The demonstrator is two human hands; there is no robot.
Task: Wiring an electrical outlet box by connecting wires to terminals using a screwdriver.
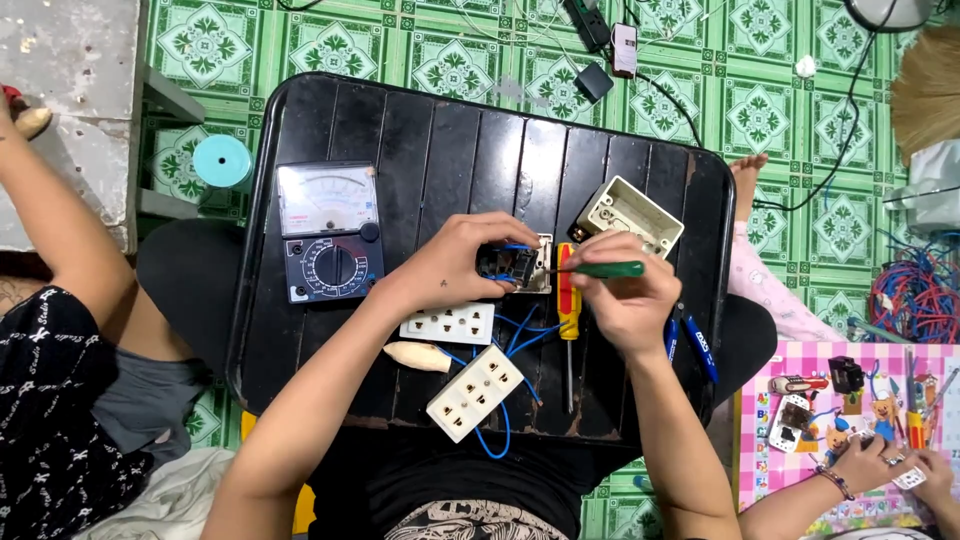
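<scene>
My left hand (pixel 462 255) grips a small switch module (pixel 520 266) with blue wires on the black table (pixel 330 115). My right hand (pixel 625 295) holds a green-handled screwdriver (pixel 605 269), its tip pointing left into the module. Two white socket plates (pixel 449 323) (pixel 475 392) lie just below, joined by blue wires (pixel 520 335). A red and yellow screwdriver (pixel 568 320) lies upright between my hands. A cream wall box (pixel 627 215) sits just above my right hand.
An analog multimeter (pixel 330 232) rests on the table's left part. Blue-handled pliers (pixel 692 340) lie at its right edge. Another person sits at left (pixel 60 330). A second person's hands (pixel 885 468) work over a pink mat (pixel 850 400). A blue wire bundle (pixel 915 295) lies far right.
</scene>
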